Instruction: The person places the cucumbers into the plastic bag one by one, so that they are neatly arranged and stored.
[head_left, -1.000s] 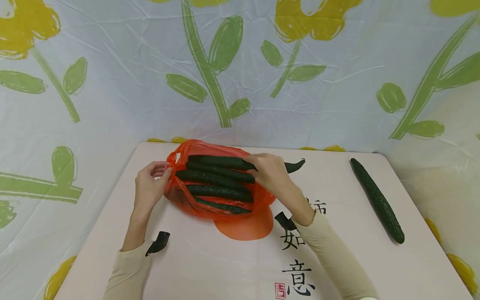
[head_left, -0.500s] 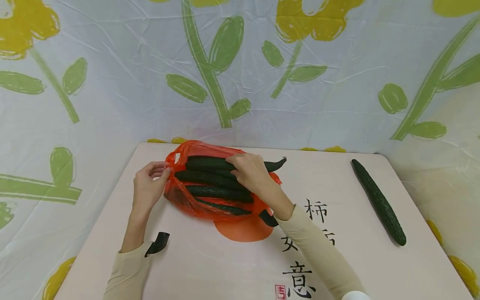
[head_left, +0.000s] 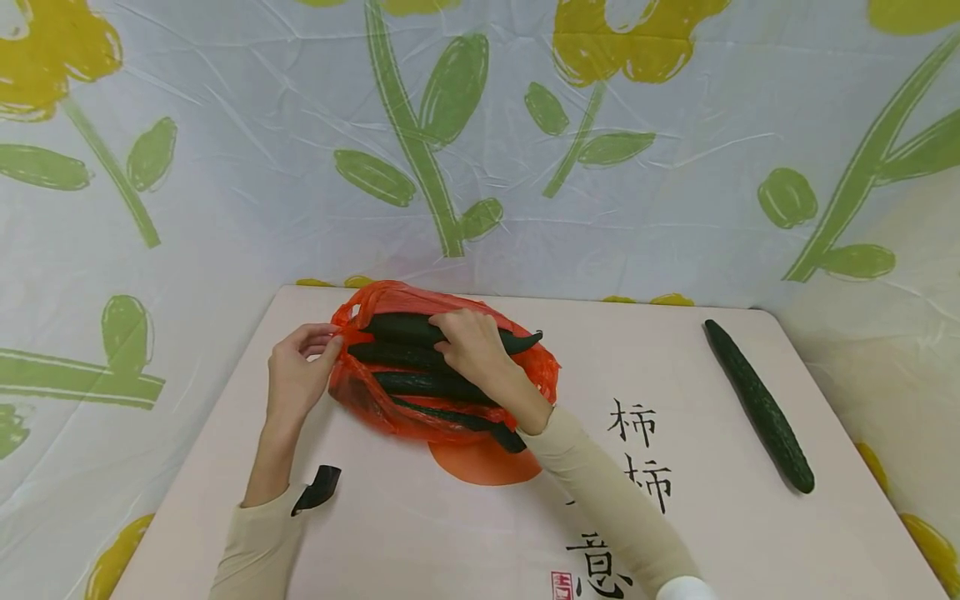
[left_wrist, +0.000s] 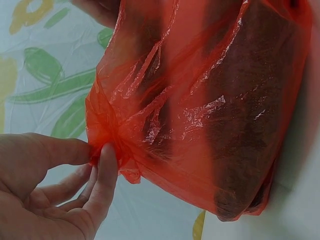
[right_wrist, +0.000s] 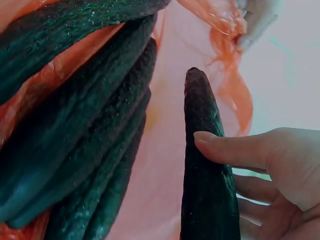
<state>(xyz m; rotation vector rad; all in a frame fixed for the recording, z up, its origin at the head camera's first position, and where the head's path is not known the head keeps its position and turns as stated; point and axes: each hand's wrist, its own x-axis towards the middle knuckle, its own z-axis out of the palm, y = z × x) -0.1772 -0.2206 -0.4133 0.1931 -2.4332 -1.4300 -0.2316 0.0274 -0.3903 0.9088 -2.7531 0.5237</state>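
A red plastic bag [head_left: 442,298] lies with its mouth facing up at the far middle of the table, several dark green cucumbers side by side in it. At the bag's left end, my left hand [head_left: 296,371] pinches its gathered edge between thumb and fingers, as the left wrist view shows up close. My right hand [head_left: 476,350] grips a cucumber [right_wrist: 205,195] along the bag's far side, thumb on one side and fingers on the other. That cucumber's curved stem end points right, over the bag's rim. Other cucumbers [right_wrist: 75,120] lie beside it in the right wrist view.
A single cucumber [head_left: 757,404] lies slanted on the right side of the table. The pale table [head_left: 420,533] bears black characters [head_left: 648,483] and an orange printed disc [head_left: 483,467]. Behind and at both sides hangs a flowered sheet [head_left: 285,183].
My right hand has moved left with the cucumber, so its stem end has come from well outside the bag to the bag's right rim. The left hand stays on the bag's edge.
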